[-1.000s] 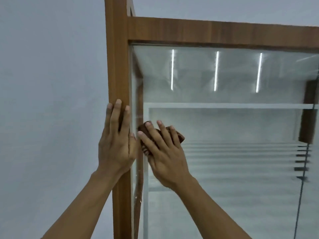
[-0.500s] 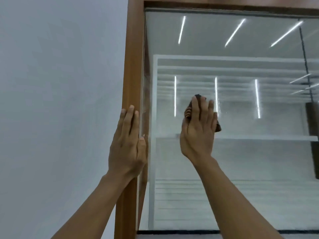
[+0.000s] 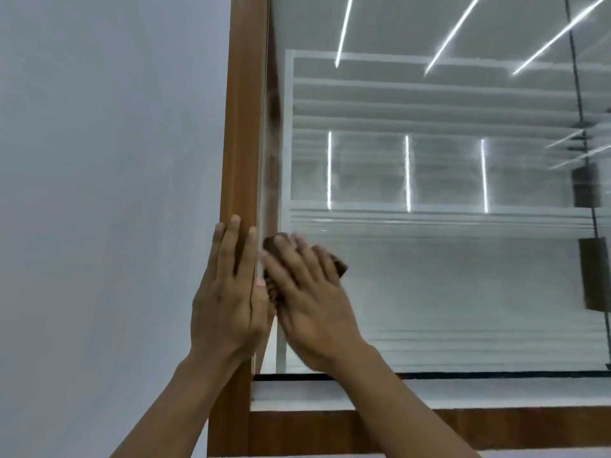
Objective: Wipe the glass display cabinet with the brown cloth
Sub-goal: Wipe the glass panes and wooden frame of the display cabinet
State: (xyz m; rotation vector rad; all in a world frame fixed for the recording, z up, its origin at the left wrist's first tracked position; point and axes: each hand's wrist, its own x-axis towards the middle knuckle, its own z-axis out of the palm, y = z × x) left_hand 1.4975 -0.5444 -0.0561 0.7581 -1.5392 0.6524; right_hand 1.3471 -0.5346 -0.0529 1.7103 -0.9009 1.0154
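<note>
The glass display cabinet has a brown wooden frame [image 3: 243,127] and a large glass pane [image 3: 446,292] that reflects ceiling light strips. My right hand [image 3: 307,302] presses the brown cloth [image 3: 339,264] flat against the glass, close to the pane's left edge. Most of the cloth is hidden under my fingers; bits of it show above and to the right of them. My left hand [image 3: 228,299] lies flat on the wooden upright, fingers together and pointing up, right beside my right hand.
A plain grey-white wall [image 3: 99,193] fills the left side. A wooden crossbar [image 3: 496,428] runs along the bottom of the pane. Dark fittings [image 3: 595,276] show behind the glass at the right edge.
My right hand has swept the cloth from mid-pane down and left to the glass edge. The view has tilted lower, so the bottom crossbar now shows. My left hand stays on the frame.
</note>
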